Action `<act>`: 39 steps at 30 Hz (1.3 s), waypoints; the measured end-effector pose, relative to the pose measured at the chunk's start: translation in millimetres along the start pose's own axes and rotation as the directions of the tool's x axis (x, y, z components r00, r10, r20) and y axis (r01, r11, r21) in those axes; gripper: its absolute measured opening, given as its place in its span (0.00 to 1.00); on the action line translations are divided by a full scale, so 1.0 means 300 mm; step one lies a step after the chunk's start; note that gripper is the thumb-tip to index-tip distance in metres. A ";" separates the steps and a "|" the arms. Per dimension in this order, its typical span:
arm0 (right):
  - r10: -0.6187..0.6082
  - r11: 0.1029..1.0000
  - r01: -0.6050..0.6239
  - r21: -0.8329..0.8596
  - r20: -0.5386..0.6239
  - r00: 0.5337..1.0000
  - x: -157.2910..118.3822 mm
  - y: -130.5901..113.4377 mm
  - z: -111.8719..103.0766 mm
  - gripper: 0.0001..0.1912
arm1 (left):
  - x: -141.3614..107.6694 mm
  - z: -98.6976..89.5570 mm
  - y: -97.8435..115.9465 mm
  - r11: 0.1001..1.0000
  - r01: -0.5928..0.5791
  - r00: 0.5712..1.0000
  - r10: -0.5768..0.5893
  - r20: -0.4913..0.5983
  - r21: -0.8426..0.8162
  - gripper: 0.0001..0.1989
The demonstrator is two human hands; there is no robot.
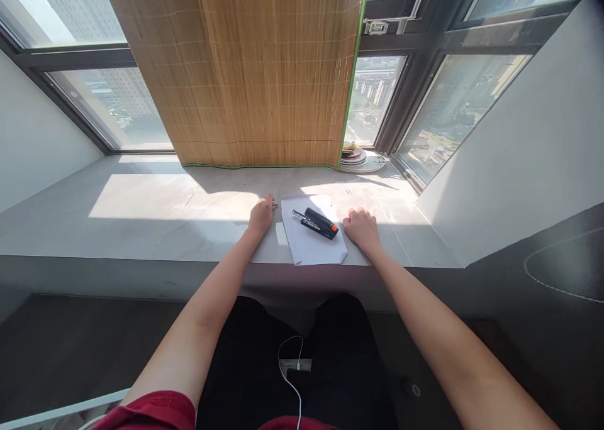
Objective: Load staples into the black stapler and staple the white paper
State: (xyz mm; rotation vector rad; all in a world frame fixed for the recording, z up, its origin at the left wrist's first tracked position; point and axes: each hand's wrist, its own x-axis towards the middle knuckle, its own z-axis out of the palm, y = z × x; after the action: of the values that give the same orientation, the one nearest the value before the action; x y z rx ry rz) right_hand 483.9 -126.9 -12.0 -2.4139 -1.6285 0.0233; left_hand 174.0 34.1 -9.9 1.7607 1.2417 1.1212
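On the windowsill lies a stack of white paper. A black stapler with an orange-red end rests on the paper, and a dark pen-like tool with a silvery tip lies against it. My left hand is to the left of the paper, its fingers closed round a small metallic thing that pokes out at the fingertips. To the right of the paper, my right hand rests on the sill with curled fingers; nothing shows in it. A small white slip sits at the paper's left edge.
A bamboo blind hangs in front of the window, down to the sill. Stacked plates stand at its lower right corner. Grey window frames and a white wall bound the right side. A white cable runs over my lap.
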 end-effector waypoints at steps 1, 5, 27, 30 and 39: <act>-0.003 1.000 0.003 0.001 0.000 1.000 0.000 -0.001 -0.002 0.19 | -0.022 0.001 0.005 1.000 -0.012 1.000 0.012 0.012 -0.019 0.15; -0.002 1.000 0.002 0.007 0.003 1.000 0.000 -0.002 -0.004 0.19 | -0.077 0.010 0.033 0.989 -0.033 0.999 0.030 -0.018 -0.143 0.13; -0.001 1.000 0.002 0.031 -0.009 1.000 0.002 0.004 -0.002 0.18 | -0.037 0.063 0.123 0.362 0.332 0.927 -0.296 0.230 -0.871 0.10; 0.000 1.000 0.001 0.030 -0.011 1.000 0.002 0.005 -0.001 0.18 | -0.045 0.069 0.120 0.303 0.382 0.918 -0.236 0.319 -0.873 0.07; 0.019 0.999 -0.018 0.035 -0.010 1.000 -0.001 -0.004 -0.008 0.17 | -0.080 0.121 0.100 0.691 0.184 0.975 -0.040 0.218 -0.699 0.09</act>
State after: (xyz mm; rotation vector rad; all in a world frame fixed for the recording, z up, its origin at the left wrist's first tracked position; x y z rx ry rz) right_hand 483.0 -127.0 -9.4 -2.3988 -1.5881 0.0422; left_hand 213.9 0.2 -3.1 1.1269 0.6334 1.1279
